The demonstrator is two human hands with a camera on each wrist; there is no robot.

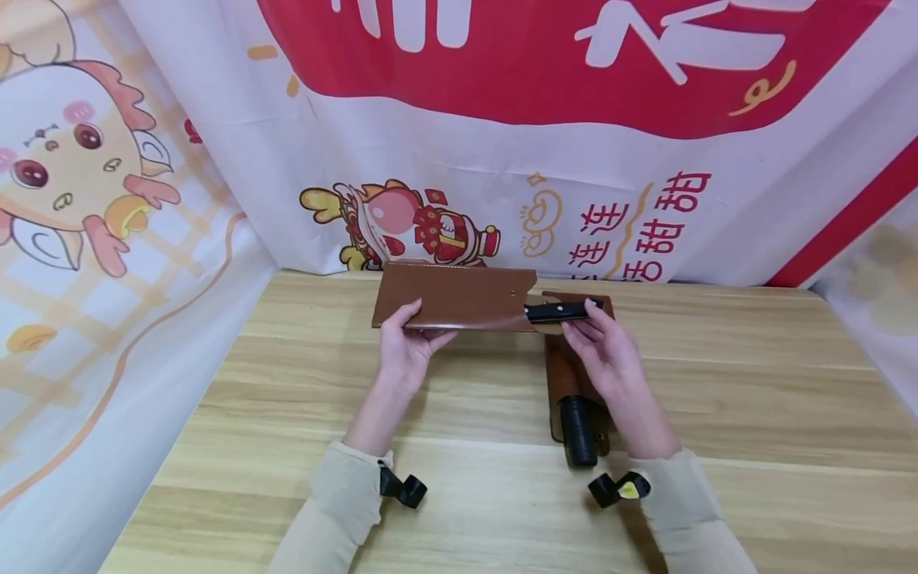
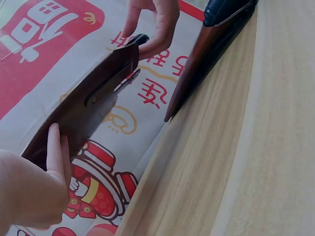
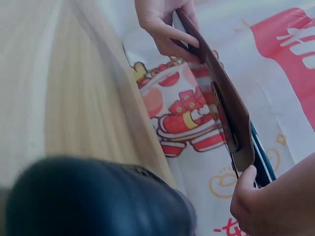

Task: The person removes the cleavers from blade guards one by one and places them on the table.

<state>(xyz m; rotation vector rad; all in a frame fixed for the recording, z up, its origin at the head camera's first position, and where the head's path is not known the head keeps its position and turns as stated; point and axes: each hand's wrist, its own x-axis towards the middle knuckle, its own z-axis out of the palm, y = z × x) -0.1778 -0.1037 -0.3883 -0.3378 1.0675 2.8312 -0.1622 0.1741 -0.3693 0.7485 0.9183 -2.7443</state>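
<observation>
A wide brown leather sheath (image 1: 452, 296) is held up over the far side of the table, lying level from left to right. My left hand (image 1: 407, 351) grips its left part, thumb on the front face and fingers beneath. From its right end sticks the riveted black handle of a kitchen knife (image 1: 559, 312); the blade is hidden inside. My right hand (image 1: 606, 351) pinches that handle near its end. In the right wrist view, the right thumb is right at the tip of the sheath's strap (image 3: 242, 155). Snap studs show on the sheath (image 2: 81, 101) in the left wrist view.
Below my right hand a second brown sheath (image 1: 558, 371) lies on the wooden table (image 1: 459, 478), holding a tool with a thick black handle (image 1: 578, 430) pointing towards me. A printed cloth (image 1: 502, 151) hangs along the table's back edge.
</observation>
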